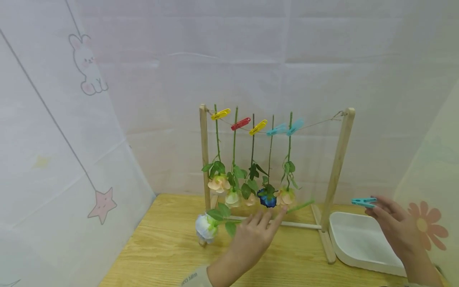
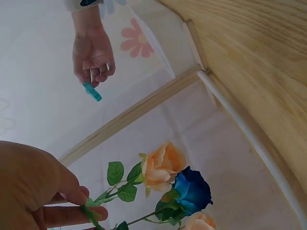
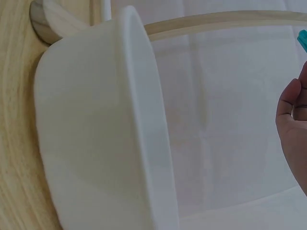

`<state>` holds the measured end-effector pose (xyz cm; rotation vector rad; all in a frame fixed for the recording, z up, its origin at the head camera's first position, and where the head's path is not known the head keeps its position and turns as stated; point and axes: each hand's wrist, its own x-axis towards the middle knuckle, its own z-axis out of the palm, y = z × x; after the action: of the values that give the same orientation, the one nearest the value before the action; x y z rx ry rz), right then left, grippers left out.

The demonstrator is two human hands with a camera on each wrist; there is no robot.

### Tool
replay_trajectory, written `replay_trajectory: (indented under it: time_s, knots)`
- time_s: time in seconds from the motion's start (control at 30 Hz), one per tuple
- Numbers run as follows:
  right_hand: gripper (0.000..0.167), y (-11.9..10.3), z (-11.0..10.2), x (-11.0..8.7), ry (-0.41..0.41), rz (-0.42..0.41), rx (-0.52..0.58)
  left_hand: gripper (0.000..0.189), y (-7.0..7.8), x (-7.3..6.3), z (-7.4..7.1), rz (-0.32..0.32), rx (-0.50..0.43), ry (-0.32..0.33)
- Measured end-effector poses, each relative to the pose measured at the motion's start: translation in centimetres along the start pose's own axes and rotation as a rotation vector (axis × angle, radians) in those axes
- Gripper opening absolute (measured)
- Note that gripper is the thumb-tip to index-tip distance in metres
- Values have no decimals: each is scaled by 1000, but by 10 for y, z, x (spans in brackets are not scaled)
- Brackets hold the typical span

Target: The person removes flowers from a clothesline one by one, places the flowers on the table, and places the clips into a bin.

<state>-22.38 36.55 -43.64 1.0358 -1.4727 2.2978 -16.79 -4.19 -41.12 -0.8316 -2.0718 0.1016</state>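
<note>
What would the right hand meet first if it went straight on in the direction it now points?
The right hand, holding a turquoise plastic clothespin, would probably meet the tall light-brown wooden right post; depth is unclear, so it might pass in front.

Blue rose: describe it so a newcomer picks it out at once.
In the head view, a wooden frame stands on the table with a string across it. Five flowers hang head down; the blue rose is fourth from the left, under a light blue clothespin. It alone is deep blue; the other hanging ones are peach or cream.
</note>
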Motion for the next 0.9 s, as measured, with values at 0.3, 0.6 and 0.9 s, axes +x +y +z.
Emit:
replay_trajectory:
  time_s: [0.3, 0.6, 0.9]
  knots:
    - [46, 8, -17, -14, -24, -10, 51, 83, 8, -16, 14, 42, 81, -83]
    - [49, 15, -29, -32, -1, 58, 49, 79, 15, -30, 29, 60, 120, -159]
    - [50, 18, -37, -41, 44, 127, -44, 82, 18, -38, 41, 98, 138, -206]
